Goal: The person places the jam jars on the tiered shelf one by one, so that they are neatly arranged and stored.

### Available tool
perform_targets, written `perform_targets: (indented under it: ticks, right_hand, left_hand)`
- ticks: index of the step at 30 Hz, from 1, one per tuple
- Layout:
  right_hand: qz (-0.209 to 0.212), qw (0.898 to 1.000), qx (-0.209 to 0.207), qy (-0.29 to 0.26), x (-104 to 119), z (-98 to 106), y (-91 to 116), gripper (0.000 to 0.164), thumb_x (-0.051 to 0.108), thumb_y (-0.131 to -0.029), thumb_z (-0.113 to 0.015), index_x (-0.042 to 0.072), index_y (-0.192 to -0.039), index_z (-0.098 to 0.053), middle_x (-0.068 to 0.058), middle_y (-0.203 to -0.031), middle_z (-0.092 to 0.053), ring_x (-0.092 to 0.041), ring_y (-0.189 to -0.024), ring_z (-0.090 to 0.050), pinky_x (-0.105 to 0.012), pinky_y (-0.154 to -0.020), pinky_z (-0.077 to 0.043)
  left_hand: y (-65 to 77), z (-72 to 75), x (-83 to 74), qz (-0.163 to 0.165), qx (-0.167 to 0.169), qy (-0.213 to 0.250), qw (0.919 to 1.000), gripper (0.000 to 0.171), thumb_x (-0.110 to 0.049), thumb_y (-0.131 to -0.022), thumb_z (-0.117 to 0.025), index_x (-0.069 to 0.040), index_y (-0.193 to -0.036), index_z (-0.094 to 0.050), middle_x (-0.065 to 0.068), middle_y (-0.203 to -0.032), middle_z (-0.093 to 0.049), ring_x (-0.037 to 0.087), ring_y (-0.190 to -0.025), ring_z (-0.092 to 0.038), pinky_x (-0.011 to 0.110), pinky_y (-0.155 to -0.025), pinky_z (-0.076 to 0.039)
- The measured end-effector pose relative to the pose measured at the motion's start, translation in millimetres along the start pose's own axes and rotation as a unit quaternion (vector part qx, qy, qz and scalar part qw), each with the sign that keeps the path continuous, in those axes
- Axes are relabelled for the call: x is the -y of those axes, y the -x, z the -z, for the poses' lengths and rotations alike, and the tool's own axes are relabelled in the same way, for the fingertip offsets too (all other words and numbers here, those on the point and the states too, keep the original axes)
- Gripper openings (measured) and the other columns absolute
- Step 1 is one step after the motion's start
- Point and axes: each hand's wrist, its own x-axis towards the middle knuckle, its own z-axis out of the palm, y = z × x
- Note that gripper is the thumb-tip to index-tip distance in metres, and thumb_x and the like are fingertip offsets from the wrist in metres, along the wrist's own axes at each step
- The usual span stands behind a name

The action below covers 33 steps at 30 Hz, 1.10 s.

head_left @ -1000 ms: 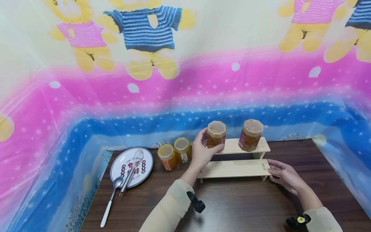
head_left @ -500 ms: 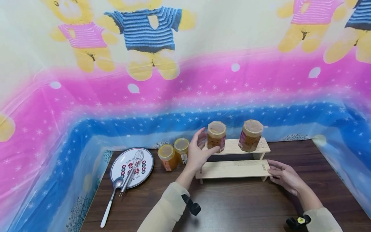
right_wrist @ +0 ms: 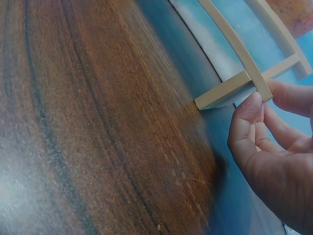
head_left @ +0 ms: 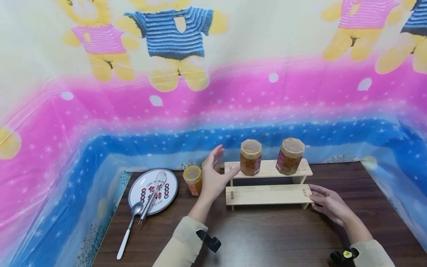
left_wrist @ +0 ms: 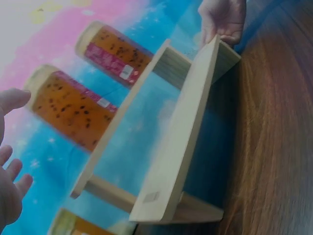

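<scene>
A two-step wooden rack [head_left: 267,195] stands on the table, with two jars on its upper step. The left jar [head_left: 251,158] and the right jar [head_left: 289,157] hold an orange-brown filling with dark specks and have pinkish labels. My left hand [head_left: 212,181] is just left of the left jar, apart from it, thumb and fingers spread and holding nothing. At the rack's right end, my right hand [head_left: 328,204] pinches the lower board between thumb and fingers, as the right wrist view shows. An amber jar [head_left: 192,181] stands on the table; another is mostly hidden behind my left hand.
To the left lies a white plate [head_left: 133,189] with red lettering, a whisk [head_left: 154,194] on it. A white-handled spoon [head_left: 124,241] leans on the plate's near edge. Behind the dark wooden table [head_left: 267,237] hangs a printed curtain [head_left: 233,92].
My left hand has let go of the left jar and moved left and slightly toward me, now covering one amber jar. The jar stays on the upper step. My right hand keeps its place.
</scene>
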Motion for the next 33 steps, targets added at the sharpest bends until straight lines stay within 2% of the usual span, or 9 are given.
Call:
perform_targets:
  ticks: [8,12,16,19,23,24,33]
  right_hand:
    - [0.001,1.0,-0.005,0.004,-0.5,1.7,-0.7,0.076,0.013,-0.105,-0.062,-0.007,-0.162,-0.015,-0.003,-0.122,-0.06,-0.013,-0.1,-0.065,-0.035,-0.084,-0.059]
    - [0.0,1.0,-0.005,0.007,-0.7,1.4,-1.3,0.076,0.014,-0.105,-0.062,-0.006,-0.162,-0.015,-0.003,-0.123,-0.059,-0.013,-0.101,-0.065,-0.035,-0.085,-0.059]
    - [-0.001,1.0,-0.005,0.009,-1.1,0.4,-1.6,0.076,0.015,-0.105,-0.062,-0.006,-0.162,-0.015,-0.004,-0.124,-0.059,-0.013,-0.102,-0.065,-0.035,-0.086,-0.059]
    - [-0.002,1.0,-0.005,0.01,-1.6,-0.2,-1.6,0.076,0.015,-0.106,-0.062,-0.006,-0.162,-0.015,-0.004,-0.125,-0.059,-0.013,-0.103,-0.065,-0.036,-0.087,-0.058]
    - [0.0,1.0,-0.005,0.011,-2.5,0.5,-1.7,0.076,0.016,-0.106,-0.061,-0.005,-0.162,-0.015,-0.003,-0.125,-0.059,-0.012,-0.103,-0.065,-0.036,-0.086,-0.058]
    - [0.0,1.0,-0.005,0.01,-2.8,0.8,-1.7,0.076,0.016,-0.106,-0.061,-0.005,-0.162,-0.015,-0.002,-0.125,-0.059,-0.012,-0.103,-0.065,-0.036,-0.086,-0.058]
    - [-0.006,1.0,-0.004,-0.008,-3.6,1.2,-1.3,0.078,0.017,-0.105,-0.063,-0.005,-0.162,-0.014,0.001,-0.122,-0.061,-0.011,-0.103,-0.065,-0.035,-0.086,-0.058]
  left_hand:
    - [8.2,29.8,3.6,-0.033,-0.074,-0.033,0.9961,0.081,-0.015,-0.079,-0.093,-0.02,-0.149,-0.053,0.001,-0.145,-0.055,0.021,-0.135,-0.048,0.053,-0.111,-0.042]
    - [14.9,41.3,6.9,-0.043,-0.125,-0.067,0.9889,0.081,-0.009,-0.076,-0.094,-0.011,-0.147,-0.055,0.01,-0.149,-0.051,0.028,-0.136,-0.045,0.057,-0.112,-0.038]
    - [25.0,48.4,-5.0,-0.056,-0.159,-0.098,0.9808,0.08,-0.001,-0.074,-0.091,-0.004,-0.145,-0.055,0.018,-0.149,-0.049,0.036,-0.139,-0.042,0.064,-0.112,-0.034]
    - [32.1,55.2,4.6,-0.045,-0.166,-0.105,0.9795,0.083,-0.005,-0.073,-0.093,-0.01,-0.147,-0.055,0.01,-0.151,-0.047,0.031,-0.141,-0.04,0.063,-0.113,-0.031]
    - [38.7,63.3,33.3,-0.012,-0.162,-0.106,0.981,0.092,-0.014,-0.073,-0.097,-0.022,-0.152,-0.051,0.001,-0.157,-0.04,0.023,-0.145,-0.035,0.059,-0.116,-0.03]
    - [40.7,64.1,35.7,-0.004,-0.161,-0.108,0.981,0.093,-0.014,-0.073,-0.096,-0.024,-0.153,-0.049,0.0,-0.158,-0.039,0.022,-0.145,-0.035,0.059,-0.116,-0.031]
    - [49.7,66.1,56.0,0.047,-0.171,-0.103,0.9787,0.101,-0.011,-0.075,-0.095,-0.025,-0.158,-0.04,0.002,-0.158,-0.037,0.023,-0.144,-0.036,0.056,-0.12,-0.026]
